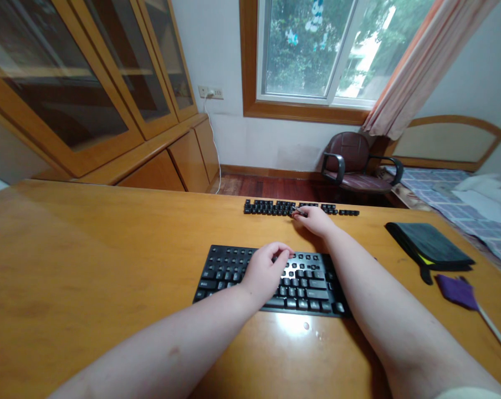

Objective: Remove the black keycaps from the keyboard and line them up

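A black keyboard (pixel 234 271) lies on the wooden desk (pixel 88 260) in front of me, with some keys gone near its middle. My left hand (pixel 265 271) rests on it, fingers curled down onto the keys, pinching at one spot. Farther back, rows of loose black keycaps (pixel 271 207) lie along the desk's far edge. My right hand (pixel 315 219) reaches to them, fingers closed on a keycap at the row's middle.
A black folded case (pixel 429 244) and a purple brush-like tool (pixel 462 293) with a white handle lie on the desk's right side. Behind the desk stand a brown office chair (pixel 350 160), a wooden cabinet (pixel 109 83) with glass doors, a bed and a window.
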`<state>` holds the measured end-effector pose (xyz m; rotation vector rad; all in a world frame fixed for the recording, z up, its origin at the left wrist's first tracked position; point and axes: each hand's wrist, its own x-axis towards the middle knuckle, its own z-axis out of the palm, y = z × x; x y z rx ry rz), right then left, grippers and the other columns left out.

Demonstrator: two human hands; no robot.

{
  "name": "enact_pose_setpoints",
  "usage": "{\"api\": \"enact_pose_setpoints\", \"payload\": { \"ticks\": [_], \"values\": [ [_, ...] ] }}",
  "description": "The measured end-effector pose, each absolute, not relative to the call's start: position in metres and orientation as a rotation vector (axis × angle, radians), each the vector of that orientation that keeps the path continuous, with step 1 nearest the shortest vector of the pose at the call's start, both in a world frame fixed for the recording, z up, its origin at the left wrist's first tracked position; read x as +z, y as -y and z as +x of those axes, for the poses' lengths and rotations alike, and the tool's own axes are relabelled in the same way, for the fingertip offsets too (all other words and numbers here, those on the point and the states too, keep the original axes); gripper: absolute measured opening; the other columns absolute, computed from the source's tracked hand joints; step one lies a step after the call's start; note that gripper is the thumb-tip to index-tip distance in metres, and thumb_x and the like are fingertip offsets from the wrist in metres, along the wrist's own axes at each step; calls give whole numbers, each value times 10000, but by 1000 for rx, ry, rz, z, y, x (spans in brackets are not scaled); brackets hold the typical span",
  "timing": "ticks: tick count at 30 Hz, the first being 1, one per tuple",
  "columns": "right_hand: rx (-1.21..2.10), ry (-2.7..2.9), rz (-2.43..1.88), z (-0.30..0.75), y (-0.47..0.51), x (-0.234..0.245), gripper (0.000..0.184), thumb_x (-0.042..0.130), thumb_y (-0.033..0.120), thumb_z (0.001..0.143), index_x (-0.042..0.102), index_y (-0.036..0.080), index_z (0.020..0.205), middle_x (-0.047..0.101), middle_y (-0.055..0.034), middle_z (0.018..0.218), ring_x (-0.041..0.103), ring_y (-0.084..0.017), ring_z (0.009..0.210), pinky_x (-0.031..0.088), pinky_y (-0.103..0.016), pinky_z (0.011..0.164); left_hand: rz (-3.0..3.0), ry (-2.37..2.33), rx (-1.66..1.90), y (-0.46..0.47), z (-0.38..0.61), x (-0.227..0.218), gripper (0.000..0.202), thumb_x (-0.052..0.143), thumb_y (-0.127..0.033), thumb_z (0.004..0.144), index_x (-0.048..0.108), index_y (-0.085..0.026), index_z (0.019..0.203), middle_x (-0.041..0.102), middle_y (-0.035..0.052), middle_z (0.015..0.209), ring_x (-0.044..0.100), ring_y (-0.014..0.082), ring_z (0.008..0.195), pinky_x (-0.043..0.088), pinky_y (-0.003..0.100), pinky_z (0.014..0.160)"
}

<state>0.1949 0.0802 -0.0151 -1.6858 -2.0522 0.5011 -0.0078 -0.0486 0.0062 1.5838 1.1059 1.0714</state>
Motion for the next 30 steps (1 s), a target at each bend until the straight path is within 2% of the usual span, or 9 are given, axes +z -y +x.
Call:
{"api": "enact_pose_setpoints", "payload": {
  "ticks": [10,15,19,26,30],
  "values": [
    [465,2010,-1710,196,-80,-13,208,547,277,788,687,192,917,697,-47,911,621,-180,849,439,-258,780,1577,-1108,1061,49,-8,7,174,472,-242,832,627,-172,793,670,27,832,610,170,830,463,277,779],
    [272,1853,-1905,205,-82,-9,276,504,331,798,682,174,939,695,-87,871,621,-195,805,437,-258,738,1587,-1107,1067,49,-8,7,175,473,-243,829,630,-176,793,671,25,827,611,172,824,466,283,776],
    [232,1662,-2151,217,-83,-9,291,484,319,775,690,164,910,691,-98,804,618,-193,716,433,-250,659,1591,-1106,1063,49,-9,6,179,469,-244,831,630,-174,798,669,28,829,608,172,828,465,287,783],
    [280,1803,-2125,215,-85,-15,242,484,282,746,687,151,763,679,-110,739,607,-198,678,426,-252,630,1591,-1093,1067,48,-8,4,179,465,-239,834,630,-175,805,668,29,839,606,173,837,463,289,787],
    [280,1838,-2103,213,-86,-17,240,482,290,753,681,156,757,679,-98,737,605,-192,678,429,-249,646,1591,-1099,1060,48,-8,4,183,464,-243,833,632,-174,812,669,33,838,608,176,839,467,294,788]
  ]
}}
